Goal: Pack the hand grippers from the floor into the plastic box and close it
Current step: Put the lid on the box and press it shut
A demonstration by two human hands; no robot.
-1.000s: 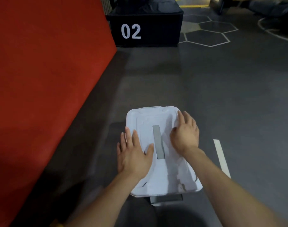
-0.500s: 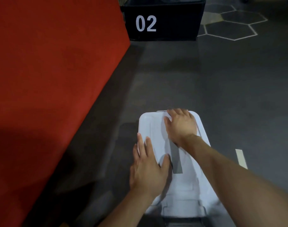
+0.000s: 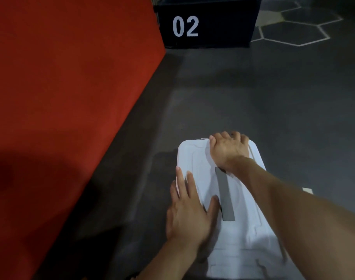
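Note:
The white plastic box stands on the dark floor with its lid on; a grey strip runs along the lid's middle. My left hand lies flat on the lid's left side, fingers straight, pressing down. My right hand is at the lid's far edge, its fingers curled over that edge where a latch sits. No hand grippers show; the lid hides the inside of the box.
A red mat or wall slopes along the left. A black box marked 02 stands at the far end. White hexagon lines mark the floor at the back right, and a white tape strip lies right of the box.
My right hand slid from the lid's right side to its far edge and curled over it. The left hand stayed flat on the lid's left. The view tipped downward and closer.

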